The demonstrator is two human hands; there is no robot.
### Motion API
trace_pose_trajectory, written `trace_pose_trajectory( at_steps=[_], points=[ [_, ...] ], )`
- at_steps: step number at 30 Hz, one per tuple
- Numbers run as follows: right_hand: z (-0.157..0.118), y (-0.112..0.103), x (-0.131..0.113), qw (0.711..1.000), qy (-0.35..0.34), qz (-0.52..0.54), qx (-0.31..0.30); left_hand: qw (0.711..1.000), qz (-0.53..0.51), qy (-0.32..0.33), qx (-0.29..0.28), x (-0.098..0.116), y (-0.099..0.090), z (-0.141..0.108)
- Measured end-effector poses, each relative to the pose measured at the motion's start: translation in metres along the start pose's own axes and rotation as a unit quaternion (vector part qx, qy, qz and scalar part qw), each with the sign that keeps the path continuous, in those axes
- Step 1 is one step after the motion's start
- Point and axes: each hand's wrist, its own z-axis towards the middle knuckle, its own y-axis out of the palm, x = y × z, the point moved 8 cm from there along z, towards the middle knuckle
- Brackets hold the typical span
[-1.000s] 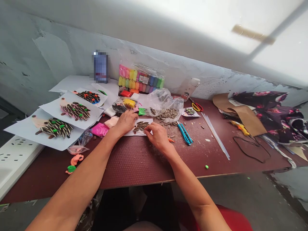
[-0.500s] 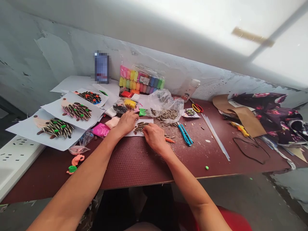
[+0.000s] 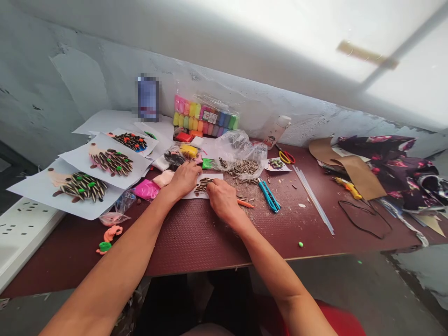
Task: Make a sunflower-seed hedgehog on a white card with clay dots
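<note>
A small white card (image 3: 191,195) lies on the table in front of me, with striped sunflower seeds (image 3: 202,185) set in rows on it. My left hand (image 3: 186,179) rests along the card's left edge, fingers stretched out and lying flat. From the right, my right hand (image 3: 224,198) reaches onto the card, its fingertips pinched together at the seeds. Whatever sits between those fingertips is hidden. Behind the hands, loose seeds (image 3: 245,168) spill from a clear plastic bag (image 3: 241,147).
Cards with seed hedgehogs (image 3: 84,186) overlap at left. Coloured clay packs (image 3: 206,119) lean on the wall. A blue utility knife (image 3: 269,195), an orange pointed tool (image 3: 245,204), scissors (image 3: 287,157), clear glue sticks (image 3: 315,200) and a glue gun (image 3: 348,187) lie to the right.
My right hand has shifted very slightly left over the card, its fingers still pinched. The left hand stays in place.
</note>
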Motion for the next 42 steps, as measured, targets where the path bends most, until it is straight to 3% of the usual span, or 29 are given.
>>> trace_pose_trajectory(
  at_steps=[12,19,23,28,32,42],
  points=[
    [0.002,0.002,0.001,1.0,0.0,0.016,0.012,1.0,0.004,-0.002,0.0,0.0,0.001,0.001],
    [-0.004,-0.004,0.012,0.995,0.024,0.089,0.047,1.0,0.003,-0.004,-0.004,0.001,-0.001,0.001],
    [-0.006,-0.013,0.03,0.989,0.059,0.106,0.087,1.0,0.005,0.001,-0.003,0.001,-0.001,0.0],
    [-0.01,-0.021,0.078,0.975,0.163,0.086,0.121,1.0,0.006,-0.003,-0.006,-0.002,0.002,0.001],
    [-0.015,-0.019,0.11,0.966,0.232,0.058,0.102,1.0,-0.007,0.0,-0.006,-0.003,0.003,0.001],
    [-0.011,-0.01,0.113,0.974,0.216,0.04,0.058,1.0,-0.006,0.005,0.002,-0.005,0.004,0.001]
  ],
)
